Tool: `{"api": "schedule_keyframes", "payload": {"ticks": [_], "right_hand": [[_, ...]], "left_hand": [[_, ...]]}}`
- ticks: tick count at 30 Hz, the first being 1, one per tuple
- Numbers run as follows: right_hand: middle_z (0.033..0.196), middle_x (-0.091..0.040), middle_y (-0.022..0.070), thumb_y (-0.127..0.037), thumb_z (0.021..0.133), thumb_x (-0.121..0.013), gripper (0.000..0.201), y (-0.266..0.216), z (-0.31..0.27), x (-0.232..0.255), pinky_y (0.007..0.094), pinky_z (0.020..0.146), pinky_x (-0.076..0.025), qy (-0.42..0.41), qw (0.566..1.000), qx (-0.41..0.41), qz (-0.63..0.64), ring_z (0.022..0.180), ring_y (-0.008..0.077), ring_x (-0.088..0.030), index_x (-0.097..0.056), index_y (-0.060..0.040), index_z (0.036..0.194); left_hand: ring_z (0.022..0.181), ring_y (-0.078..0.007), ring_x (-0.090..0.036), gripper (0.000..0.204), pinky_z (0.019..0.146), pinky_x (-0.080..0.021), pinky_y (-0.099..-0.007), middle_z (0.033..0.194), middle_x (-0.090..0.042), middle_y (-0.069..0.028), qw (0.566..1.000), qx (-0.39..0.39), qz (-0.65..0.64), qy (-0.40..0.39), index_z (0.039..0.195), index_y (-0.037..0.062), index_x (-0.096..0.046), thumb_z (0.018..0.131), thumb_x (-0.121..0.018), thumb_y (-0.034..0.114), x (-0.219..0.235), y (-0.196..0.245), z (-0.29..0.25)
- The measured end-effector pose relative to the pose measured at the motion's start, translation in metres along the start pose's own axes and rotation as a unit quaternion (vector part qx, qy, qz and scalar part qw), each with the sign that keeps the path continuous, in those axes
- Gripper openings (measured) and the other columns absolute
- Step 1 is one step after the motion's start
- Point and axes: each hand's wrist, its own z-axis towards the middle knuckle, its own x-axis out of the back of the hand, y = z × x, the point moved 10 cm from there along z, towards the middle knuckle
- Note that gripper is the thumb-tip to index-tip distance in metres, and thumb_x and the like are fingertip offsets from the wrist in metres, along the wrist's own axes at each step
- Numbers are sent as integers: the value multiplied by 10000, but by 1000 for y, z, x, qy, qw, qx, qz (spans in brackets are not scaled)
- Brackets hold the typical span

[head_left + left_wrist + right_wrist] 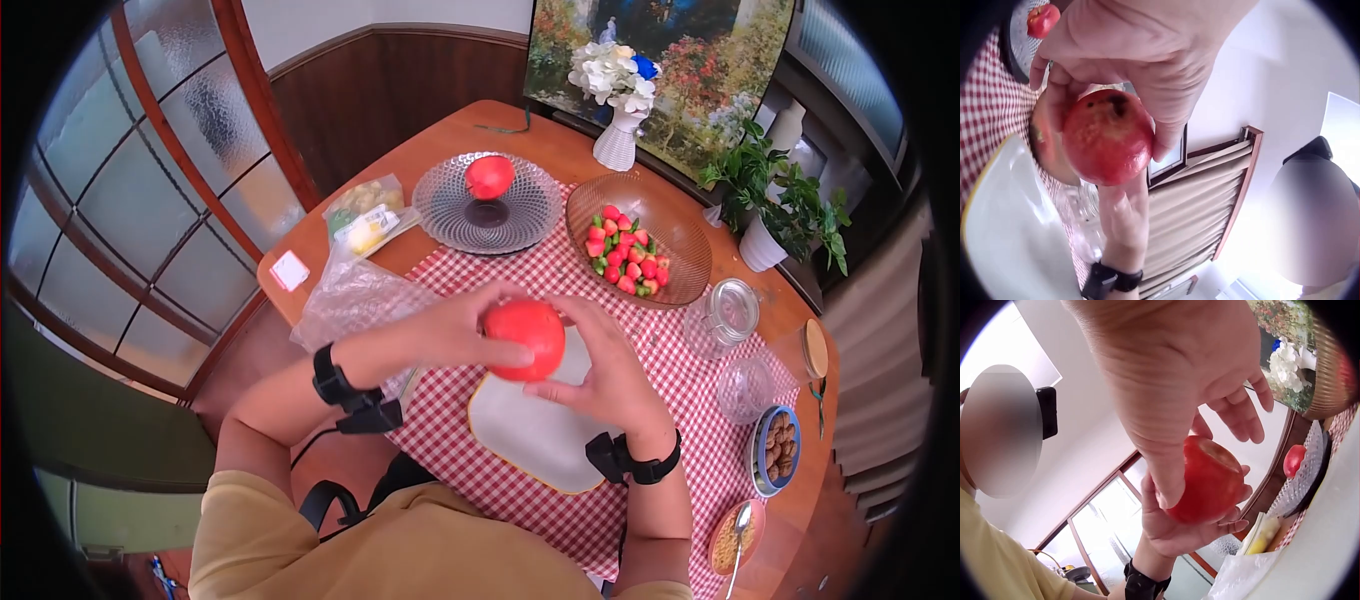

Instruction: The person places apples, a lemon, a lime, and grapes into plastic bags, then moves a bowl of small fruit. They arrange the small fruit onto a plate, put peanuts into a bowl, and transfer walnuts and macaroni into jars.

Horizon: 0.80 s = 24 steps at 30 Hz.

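A red pomegranate point(525, 338) is held up between both hands, above a white tray point(540, 430) with a yellow rim. My left hand point(455, 325) grips it from the left, thumb across the near side. From the right, my right hand point(610, 375) has its thumb and index finger against the fruit, its other fingers spread loosely in the right wrist view. Dark blemishes mark the pomegranate's skin point(1110, 140) in the left wrist view. A second pomegranate point(490, 178) lies on a ribbed glass plate point(440, 215) farther back.
Behind the tray stands an amber bowl point(685, 225) of small red fruits with green parts. Glass jar point(730, 312), glass bowl point(745, 390), walnut dish point(778, 450) and a bowl with a spoon point(740, 535) line the right. Plastic bags point(350, 300) lie left; a flower vase point(620, 140) stands behind.
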Motion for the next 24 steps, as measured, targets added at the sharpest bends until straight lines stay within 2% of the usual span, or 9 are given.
{"api": "schedule_keyframes", "payload": {"ticks": [4,11,13,14,15,16,17,19,24], "right_hand": [[1246,-546,141,-279,584,-867,859,-7,-1,-17,414,1011,-374,-54,994,25,94,1167,324,-514,-468,-78,1318],[1175,-564,130,-256,525,-853,817,-11,-4,-38,407,996,-387,-123,986,1,111,1122,326,-528,-490,-91,1238],[1169,-564,129,-261,524,-856,810,-4,-4,-37,404,989,-394,-107,988,-11,110,1115,323,-532,-492,-84,1226],[1164,-564,129,-267,522,-859,804,1,-3,-34,401,981,-402,-88,990,-22,108,1108,320,-537,-495,-77,1213],[1164,-564,129,-267,522,-859,804,1,-4,-35,401,981,-402,-89,990,-22,108,1108,320,-537,-495,-77,1213],[1156,-566,129,-269,528,-859,799,5,-3,-31,396,974,-408,-69,990,-36,117,1102,314,-541,-494,-72,1210],[1148,-568,129,-272,533,-859,794,8,-3,-28,391,966,-415,-49,990,-49,126,1096,308,-545,-493,-67,1207],[1135,-571,119,-263,549,-863,789,6,-1,-27,370,954,-426,-53,990,-50,122,1083,279,-556,-485,-61,1211],[1129,-565,103,-215,586,-868,778,15,0,-25,339,952,-427,-22,982,-73,172,1072,225,-560,-455,-45,1224]], "left_hand": [[1162,-219,-530,858,980,-446,-339,1260,-526,-152,989,14,-149,-23,1377,-28,-343,755,-787,362,-24,-15,-20],[1158,-224,-542,791,982,-444,-344,1273,-529,-176,991,-59,-117,17,1382,-35,-343,810,-744,337,-29,-40,-54],[1087,-279,-586,690,928,-469,-366,1182,-574,-200,980,-105,80,150,1301,-33,-437,792,-751,312,-2,-48,-68],[1087,-279,-586,690,928,-469,-366,1182,-574,-200,980,-104,79,151,1301,-33,-437,792,-751,312,1,-51,-72],[1031,-318,-592,603,885,-480,-390,1109,-582,-209,938,-68,250,229,1211,-28,-488,775,-754,293,16,-49,-81],[974,-356,-598,518,843,-491,-413,1037,-591,-218,861,-30,411,298,1120,-24,-538,758,-757,275,28,-44,-91],[974,-356,-598,518,843,-491,-413,1037,-591,-218,861,-30,411,299,1120,-24,-538,758,-757,275,29,-47,-93],[832,-399,-601,348,736,-506,-451,905,-586,-215,848,36,400,345,951,-10,-549,749,-726,212,41,-68,-100],[726,-400,-618,225,644,-518,-455,838,-597,-218,847,44,394,354,882,-9,-540,774,-663,146,48,-91,-102]]}}
